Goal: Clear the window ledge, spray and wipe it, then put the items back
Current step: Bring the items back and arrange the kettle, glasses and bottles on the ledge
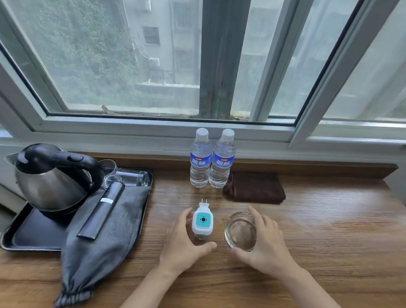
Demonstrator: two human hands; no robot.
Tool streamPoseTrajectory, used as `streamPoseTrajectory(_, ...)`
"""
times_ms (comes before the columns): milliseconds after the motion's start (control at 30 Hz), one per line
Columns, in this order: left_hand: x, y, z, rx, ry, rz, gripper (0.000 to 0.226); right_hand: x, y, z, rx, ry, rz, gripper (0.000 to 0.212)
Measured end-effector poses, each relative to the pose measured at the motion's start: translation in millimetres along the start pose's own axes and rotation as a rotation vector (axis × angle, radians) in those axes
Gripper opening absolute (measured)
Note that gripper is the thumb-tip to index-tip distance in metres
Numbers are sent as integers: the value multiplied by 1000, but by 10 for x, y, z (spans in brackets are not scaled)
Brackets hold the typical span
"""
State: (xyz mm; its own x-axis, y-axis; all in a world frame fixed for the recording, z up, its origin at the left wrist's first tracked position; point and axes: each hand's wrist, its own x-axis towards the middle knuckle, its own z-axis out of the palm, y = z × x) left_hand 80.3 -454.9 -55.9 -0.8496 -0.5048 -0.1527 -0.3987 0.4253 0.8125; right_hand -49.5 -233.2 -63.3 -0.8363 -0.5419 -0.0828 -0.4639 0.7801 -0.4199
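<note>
Both hands are down on the wooden table below the window, one item apiece. The left hand (pixel 183 242) curls round the white plug-in device (pixel 202 219), fingers on its left side and thumb under its lower end, prongs pointing toward the glass. The right hand (pixel 264 240) cups the clear glass ashtray (pixel 240 230), fingers over the far rim, thumb at the near edge. Both items sit on the wood, mid-table.

Whether they are being lifted away or set back, I cannot tell. Two water bottles (pixel 211 161) stand upright and touching at the back, a folded brown cloth (pixel 253 188) just right of them, and no spray bottle is in view, so my read is the clearing step, barely begun.

On the left, a black tray (pixel 29 235) carries a kettle (pixel 51 176), glasses (pixel 127 175), a grey pouch (pixel 102 233) and a dark remote (pixel 101 212). The next move calls for a firm hold on the smooth glass and somewhere off the surface to put both.
</note>
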Motion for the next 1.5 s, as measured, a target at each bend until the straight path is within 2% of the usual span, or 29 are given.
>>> streamPoseTrajectory(200,66,-33,150,-3,149,-9,68,-60,-97,70,12,92,18,121)
streamPoseTrajectory(300,62,-60,148,-33,182,-9,58,-81,-117,137,93,134,54,119)
streamPoseTrajectory(400,112,-96,26,-59,303,-33,52,-41,-213,226,116,141,45,116)
streamPoseTrajectory(500,309,-146,-180,-94,422,-77,50,103,-436,279,116,89,-7,114)
streamPoseTrajectory(700,811,-66,-318,-127,488,-149,49,505,-972,377,187,60,-47,111)
streamPoseTrajectory(900,1201,-30,-243,-141,535,-212,50,693,-1056,500,201,175,-8,109)
streamPoseTrajectory(1033,1351,-54,-157,-124,591,-190,54,721,-1023,546,191,221,-21,104)
streamPoseTrajectory(1333,1491,-6,-75,-66,607,-223,67,786,-942,520,271,224,-22,105)
streamPoseTrajectory(1500,1423,-92,-94,-21,534,-162,60,717,-845,532,281,239,-44,104)
